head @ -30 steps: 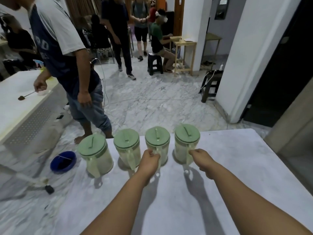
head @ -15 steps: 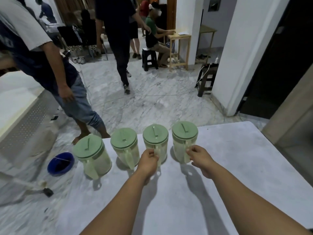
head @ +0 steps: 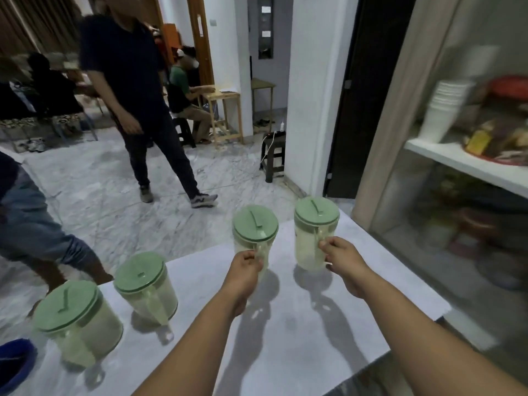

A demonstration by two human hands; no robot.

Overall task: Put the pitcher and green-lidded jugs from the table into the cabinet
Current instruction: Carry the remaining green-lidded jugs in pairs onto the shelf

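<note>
My left hand (head: 245, 264) is clenched around the handle of a green-lidded jug (head: 255, 235), and my right hand (head: 341, 260) grips the handle of a second jug (head: 315, 232) just beside it, toward 3 o'clock. Both jugs are raised off the white table (head: 285, 338); their shadows lie below them on its top. My fingers cover most of each handle, so I cannot make out how far they wrap.

Two more jugs stand on the table toward 9 o'clock of my left arm: the nearer jug (head: 147, 287) leans in this wide view, and the far-left jug (head: 77, 321) sits near the table's edge. All four bodies are cloudy; what is inside is hard to tell.

At 3 o'clock the cabinet (head: 471, 167) shows behind a blurred glass front: a stack of white cups (head: 445, 110) on a shelf, with smeared, unreadable things next to it and below. A blue basin (head: 14, 364) is cut off at the frame's 8 o'clock corner. At 11 o'clock a person in dark clothes (head: 134, 90) stands on the marble floor (head: 100, 195), head cut off by the top edge; another person's leg in jeans (head: 31, 235) enters from 9 o'clock.
</note>
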